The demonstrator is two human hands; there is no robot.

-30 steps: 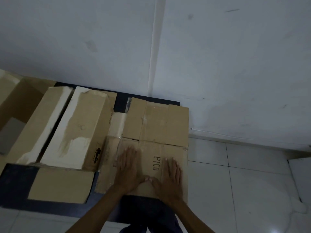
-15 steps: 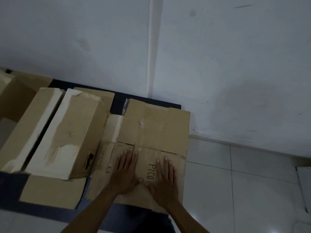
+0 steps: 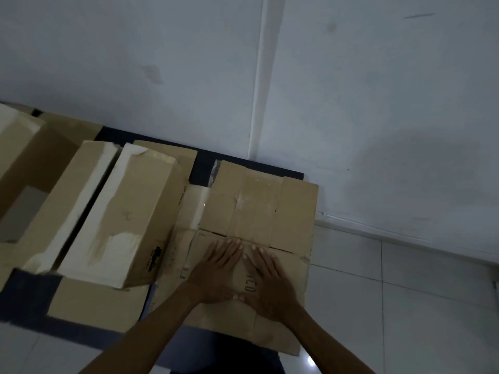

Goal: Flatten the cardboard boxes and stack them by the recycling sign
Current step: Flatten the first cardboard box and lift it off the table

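At your far left an open box (image 3: 24,168) stands on the dark mat (image 3: 27,303), and beside it a closed box (image 3: 127,211) rests on flat cardboard (image 3: 97,300). Right of that, your left hand (image 3: 218,271) and right hand (image 3: 267,282) lie palm down, fingers straight, thumbs touching, pressing the flattened box (image 3: 259,209) by the wall (image 3: 378,103).

We read "CO" printed in dark letters on flattened cardboard box (image 3: 259,211), showing in gap between left hand (image 3: 218,273) and right hand (image 3: 270,282); rest of word covered. On upright cardboard box (image 3: 127,217) we see dark logo and side print, too small to read.
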